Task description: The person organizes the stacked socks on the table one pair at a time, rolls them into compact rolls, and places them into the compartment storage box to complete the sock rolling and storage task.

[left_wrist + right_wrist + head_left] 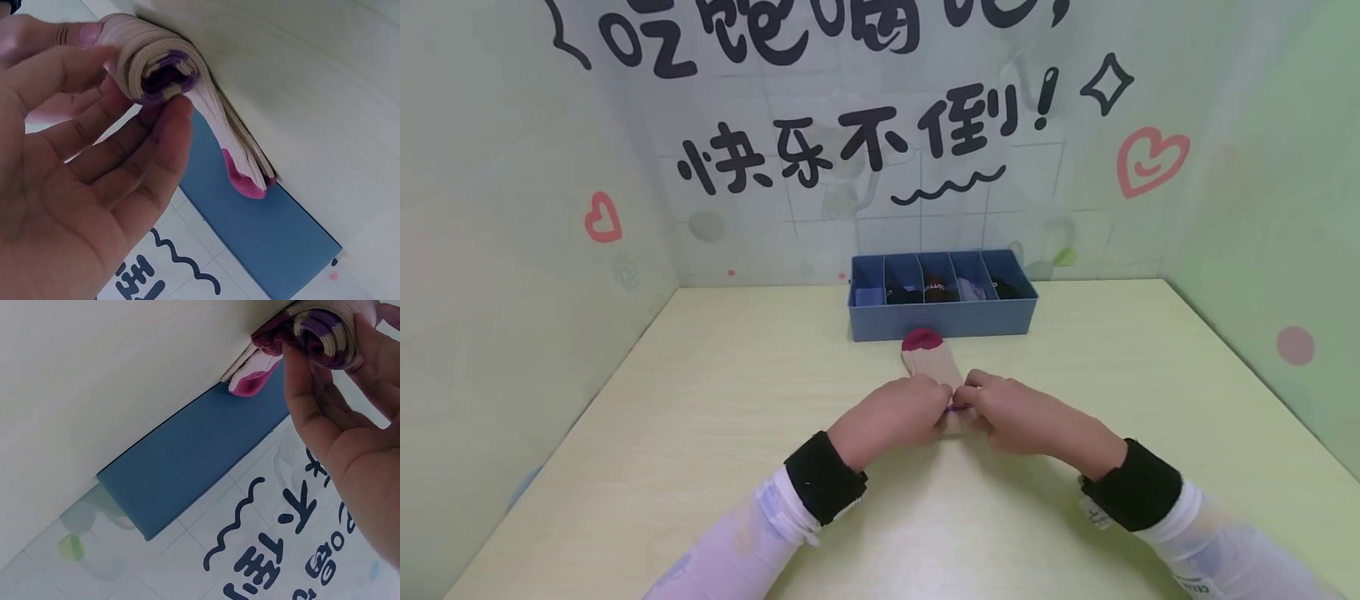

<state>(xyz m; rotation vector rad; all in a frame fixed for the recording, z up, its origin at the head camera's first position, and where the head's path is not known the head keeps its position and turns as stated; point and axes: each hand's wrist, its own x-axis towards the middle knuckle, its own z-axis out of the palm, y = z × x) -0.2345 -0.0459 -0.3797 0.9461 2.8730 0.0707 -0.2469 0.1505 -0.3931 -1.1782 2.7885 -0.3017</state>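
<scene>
Beige ribbed socks [934, 360] with a magenta toe lie stacked flat on the table, the toe end pointing at the blue box. Their near end is wound into a roll [140, 47], with purple and beige bands showing inside its spiral. My left hand [895, 412] holds one side of this roll between thumb and fingers. On the other side, my right hand [1026, 417] grips it, the rolled end [325, 340] lying between its thumb and fingers in the right wrist view. Some fingertips are hidden behind the roll.
Behind the toe end stands a blue divided box [940, 321]. Several of its compartments hold dark, brown or greyish folded fabric. The pale wooden table [737, 375] is bounded by a printed curtain [850, 200] at the back and both sides.
</scene>
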